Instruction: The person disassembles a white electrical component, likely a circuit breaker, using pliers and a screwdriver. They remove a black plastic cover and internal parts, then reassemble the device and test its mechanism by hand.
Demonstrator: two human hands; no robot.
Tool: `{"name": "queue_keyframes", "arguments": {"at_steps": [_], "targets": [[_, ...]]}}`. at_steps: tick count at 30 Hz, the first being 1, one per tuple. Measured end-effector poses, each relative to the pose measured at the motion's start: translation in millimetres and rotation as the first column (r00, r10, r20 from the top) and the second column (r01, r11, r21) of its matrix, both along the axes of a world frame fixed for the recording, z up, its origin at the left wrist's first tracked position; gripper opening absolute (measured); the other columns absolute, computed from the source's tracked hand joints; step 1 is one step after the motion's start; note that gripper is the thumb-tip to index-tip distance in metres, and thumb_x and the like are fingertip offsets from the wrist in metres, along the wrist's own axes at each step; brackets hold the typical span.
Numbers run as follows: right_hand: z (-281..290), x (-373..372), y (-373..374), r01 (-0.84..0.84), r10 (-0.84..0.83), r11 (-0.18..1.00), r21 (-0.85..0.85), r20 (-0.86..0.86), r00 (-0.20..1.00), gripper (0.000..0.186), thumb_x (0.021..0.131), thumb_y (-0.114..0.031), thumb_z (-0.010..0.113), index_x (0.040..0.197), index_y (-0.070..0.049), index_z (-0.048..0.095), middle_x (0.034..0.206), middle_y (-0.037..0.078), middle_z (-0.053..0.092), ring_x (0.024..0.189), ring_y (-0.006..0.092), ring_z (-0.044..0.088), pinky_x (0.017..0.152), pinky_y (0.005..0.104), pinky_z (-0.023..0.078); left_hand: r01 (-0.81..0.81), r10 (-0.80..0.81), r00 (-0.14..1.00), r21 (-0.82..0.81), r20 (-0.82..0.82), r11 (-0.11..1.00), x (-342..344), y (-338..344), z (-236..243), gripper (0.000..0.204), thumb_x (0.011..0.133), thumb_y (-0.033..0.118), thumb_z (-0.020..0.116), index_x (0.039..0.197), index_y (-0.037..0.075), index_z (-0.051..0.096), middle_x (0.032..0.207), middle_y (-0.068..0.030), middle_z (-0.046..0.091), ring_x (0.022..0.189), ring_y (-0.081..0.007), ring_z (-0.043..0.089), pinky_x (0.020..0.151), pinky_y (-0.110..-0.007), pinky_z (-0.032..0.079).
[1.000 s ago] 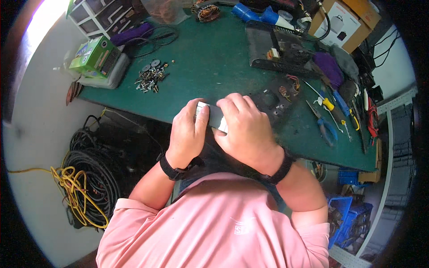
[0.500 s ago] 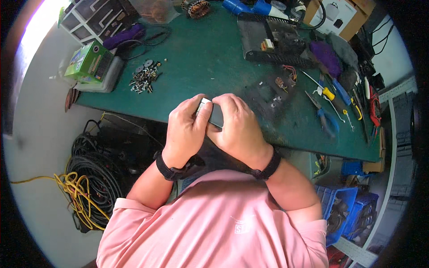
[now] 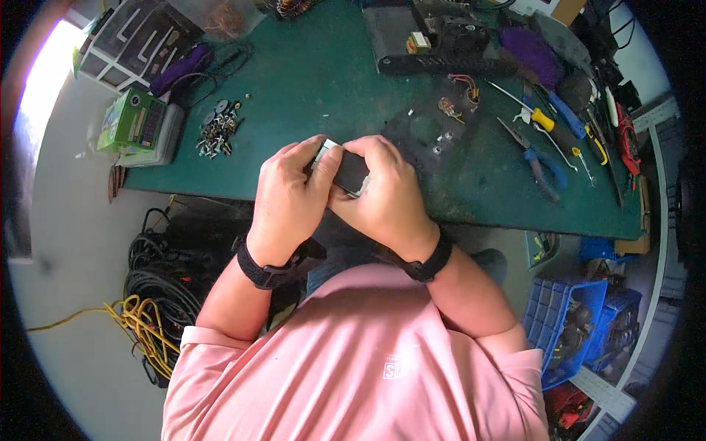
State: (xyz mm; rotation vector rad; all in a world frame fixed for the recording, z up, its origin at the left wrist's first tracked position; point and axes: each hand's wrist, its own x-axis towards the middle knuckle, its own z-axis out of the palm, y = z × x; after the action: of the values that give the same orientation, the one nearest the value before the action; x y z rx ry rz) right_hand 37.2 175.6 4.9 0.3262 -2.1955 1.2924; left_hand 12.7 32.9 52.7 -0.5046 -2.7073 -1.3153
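A small rectangular block, dark grey on top with pale edges (image 3: 348, 173), sits between both hands just over the front edge of the green workbench (image 3: 294, 88). My left hand (image 3: 289, 189) is closed on its left side, thumb pressed along the pale end. My right hand (image 3: 386, 195) is curled round the right side, its fingertips mostly hidden. Beyond them lie a dark smudged patch with small parts (image 3: 440, 143) and a pile of bolts and washers (image 3: 218, 132).
Pliers (image 3: 543, 165), screwdrivers (image 3: 543, 119) and red-handled tools (image 3: 629, 140) lie on the right. A black metal housing (image 3: 401, 59) is at the back, a green box (image 3: 129, 121) at the left. Coiled cables (image 3: 158, 272) and blue crates (image 3: 559, 323) are below.
The bench and things on it have shifted upward in the picture. My hands sit higher and further left in view, still gripping the block, with small shifts of the fingers around it.
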Motion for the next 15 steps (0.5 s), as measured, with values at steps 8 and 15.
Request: {"name": "queue_keyframes", "arguments": {"at_steps": [8,15], "targets": [[0.2,0.2,1.9,-0.012,0.012,1.0,-0.019,-0.002,1.0,0.048,0.069,-0.016,0.078,0.107,-0.001,0.054,0.101,0.022,0.061,0.093,0.0425,0.062,0.079,0.0475,0.053,-0.015,0.013,0.997,0.015,0.071,1.0,2.2,0.7,2.9,0.032,0.093,0.022,0.066,0.105,-0.007,0.068,0.076,-0.0252,0.063,0.063,-0.0314,0.064,0.06,-0.037,0.048],[16.8,1.6,-4.2,0.0,-0.004,0.999,0.044,0.107,0.994,0.036,0.074,-0.013,0.074,0.101,-0.001,0.052,0.099,0.023,0.06,0.09,0.0432,0.063,0.076,0.049,0.054,0.184,-0.134,0.977,-0.332,0.169,0.925,-18.0,-7.0,33.6,0.033,0.099,0.025,0.057,0.098,-0.007,0.067,0.071,-0.0058,0.063,0.063,-0.0065,0.056,0.057,-0.027,0.047]]}}
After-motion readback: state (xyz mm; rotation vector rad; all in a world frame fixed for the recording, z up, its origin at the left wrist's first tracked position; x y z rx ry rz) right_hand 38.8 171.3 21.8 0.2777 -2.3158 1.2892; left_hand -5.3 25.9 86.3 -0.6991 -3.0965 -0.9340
